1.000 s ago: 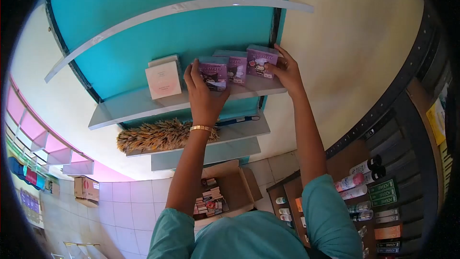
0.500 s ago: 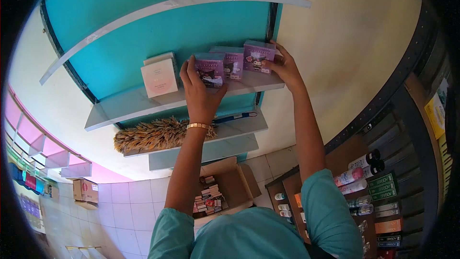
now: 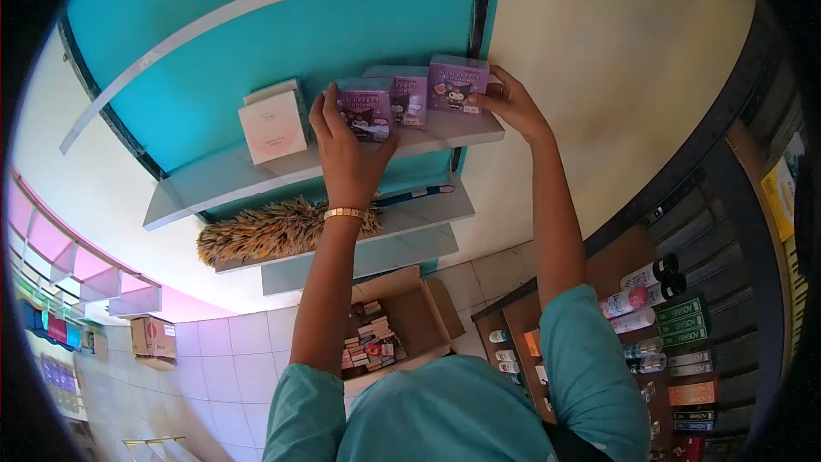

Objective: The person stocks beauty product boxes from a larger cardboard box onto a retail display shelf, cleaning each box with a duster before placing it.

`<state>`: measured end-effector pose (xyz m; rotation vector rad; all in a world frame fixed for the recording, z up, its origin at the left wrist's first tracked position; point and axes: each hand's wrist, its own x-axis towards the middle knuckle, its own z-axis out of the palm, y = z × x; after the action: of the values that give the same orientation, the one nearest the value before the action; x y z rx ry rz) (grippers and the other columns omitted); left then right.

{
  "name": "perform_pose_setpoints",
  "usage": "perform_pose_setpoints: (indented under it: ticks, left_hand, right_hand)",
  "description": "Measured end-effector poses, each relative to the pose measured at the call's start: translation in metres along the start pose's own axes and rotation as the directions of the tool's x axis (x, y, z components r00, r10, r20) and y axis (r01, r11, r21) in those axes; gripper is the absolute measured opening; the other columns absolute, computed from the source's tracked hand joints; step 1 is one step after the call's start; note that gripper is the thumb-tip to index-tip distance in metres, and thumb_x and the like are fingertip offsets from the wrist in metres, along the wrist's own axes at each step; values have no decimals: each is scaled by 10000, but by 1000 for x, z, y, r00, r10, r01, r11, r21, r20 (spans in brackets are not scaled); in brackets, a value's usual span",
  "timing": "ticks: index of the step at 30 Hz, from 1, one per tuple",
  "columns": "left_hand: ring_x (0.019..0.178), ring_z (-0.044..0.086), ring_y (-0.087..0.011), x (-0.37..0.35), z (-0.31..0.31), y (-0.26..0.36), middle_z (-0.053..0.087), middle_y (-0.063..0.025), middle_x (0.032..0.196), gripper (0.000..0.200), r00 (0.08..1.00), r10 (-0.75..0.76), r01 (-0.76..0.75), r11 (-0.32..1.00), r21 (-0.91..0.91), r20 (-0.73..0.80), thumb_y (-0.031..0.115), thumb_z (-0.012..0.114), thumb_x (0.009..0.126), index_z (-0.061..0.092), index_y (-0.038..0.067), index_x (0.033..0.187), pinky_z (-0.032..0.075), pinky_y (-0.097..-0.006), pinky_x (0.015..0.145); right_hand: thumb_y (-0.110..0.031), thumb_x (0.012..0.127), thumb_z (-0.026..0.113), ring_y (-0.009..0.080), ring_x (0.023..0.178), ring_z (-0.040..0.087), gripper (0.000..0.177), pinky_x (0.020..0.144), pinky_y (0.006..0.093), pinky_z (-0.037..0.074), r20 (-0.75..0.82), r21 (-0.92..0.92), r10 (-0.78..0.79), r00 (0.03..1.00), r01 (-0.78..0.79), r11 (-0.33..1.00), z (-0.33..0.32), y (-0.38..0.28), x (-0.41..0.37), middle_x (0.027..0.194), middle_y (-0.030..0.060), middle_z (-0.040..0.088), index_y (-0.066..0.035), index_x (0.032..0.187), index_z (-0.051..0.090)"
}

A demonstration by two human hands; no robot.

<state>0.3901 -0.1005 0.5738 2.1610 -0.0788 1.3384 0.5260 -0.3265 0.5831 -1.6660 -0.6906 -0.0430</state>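
Three purple cartoon-printed boxes stand near the right end of a white shelf. My left hand is closed around the left purple box, thumb on its right side and fingers on its left. Slightly behind it stands the middle purple box, partly covered by the left one. With thumb and fingers, my right hand grips the right edge of the right purple box. Farther left on the same shelf, a pale pink-white box leans in front of another light box.
A fluffy brown duster lies on the shelf below. On the tiled floor stands an open carton of small boxes. Bottles and cartons fill a brown rack at right. A closed cardboard box sits at lower left.
The view has shifted slightly, so the shelves appear a little higher and farther left. Both hands stay on the same purple boxes, whose arrangement looks nearly the same.
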Motion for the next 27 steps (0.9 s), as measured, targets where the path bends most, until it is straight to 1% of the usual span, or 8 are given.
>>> perform_pose_setpoints:
  ticks: [4, 7, 10, 13, 16, 19, 25, 27]
  left_hand:
    - [1078, 389, -396, 0, 0, 0, 306, -224, 1206, 907, 1000, 3, -3, 1000, -18, -1, 143, 763, 534, 245, 26, 1269, 383, -419, 884]
    - [1079, 388, -394, 1, 2, -1, 306, -222, 1205, 907, 999, 15, -15, 1000, -11, -32, 136, 763, 529, 248, 26, 1267, 382, -418, 885]
    - [1074, 389, -391, 0, 0, 0, 311, -217, 1197, 902, 1000, -14, 14, 1000, -4, -10, 126, 762, 525, 253, 22, 1262, 382, -415, 885]
    - [1073, 389, -390, 0, -1, 2, 314, -214, 1192, 899, 999, 4, -5, 1000, -23, -36, 119, 761, 522, 255, 20, 1258, 380, -414, 888]
    - [1074, 389, -390, 0, -1, 2, 313, -214, 1193, 891, 999, -8, 6, 999, -37, -36, 118, 757, 528, 255, 18, 1257, 379, -414, 889]
    - [1075, 387, -394, 1, 0, 0, 311, -218, 1196, 887, 999, -2, 0, 999, -41, -52, 116, 751, 534, 251, 17, 1260, 377, -416, 889]
    - [1074, 384, -374, -1, 1, -4, 338, -202, 1177, 875, 999, -1, -1, 999, -40, -47, 175, 766, 542, 273, 20, 1248, 355, -422, 905]
    - [1076, 383, -374, 0, -1, -2, 337, -203, 1178, 876, 999, -1, -1, 999, -48, -46, 171, 767, 540, 272, 20, 1248, 355, -423, 904]
  right_hand:
    - [-168, 675, 728, 186, 869, 564, 629, 765, 301, 453, -34, 26, -29, 999, 30, 999, 1, 6, 0, 983, 124, 579, -21, 1202, 418]
    - [-223, 637, 756, 184, 878, 558, 584, 754, 308, 450, -324, -439, -328, 887, 166, 883, 9, -9, -8, 947, 105, 592, -56, 1137, 505]
    - [-313, 589, 770, 210, 836, 558, 525, 733, 328, 449, -358, -512, -541, 761, 324, 795, 28, -45, -9, 881, 101, 610, -90, 1030, 593]
    - [-349, 568, 757, 230, 793, 543, 497, 705, 359, 445, 64, -680, -662, 746, 519, 519, 57, -72, 0, 821, 97, 624, -96, 974, 626]
    - [-346, 572, 741, 243, 781, 526, 445, 694, 373, 436, 174, -807, -652, 738, 487, 335, 72, -66, 11, 799, 89, 629, -102, 932, 647]
    - [-224, 591, 735, 240, 794, 510, 376, 735, 337, 429, 179, -818, -470, 864, 396, 418, 72, -75, 11, 885, 70, 627, -113, 940, 650]
    - [-287, 614, 718, 240, 832, 500, 286, 749, 372, 391, 135, -761, -540, 831, 436, 481, 61, -59, 16, 810, 36, 629, -143, 858, 679]
    - [-286, 617, 717, 235, 867, 488, 287, 748, 387, 373, 133, -799, -543, 829, 414, 436, 61, -59, 14, 860, 21, 612, -148, 866, 679]
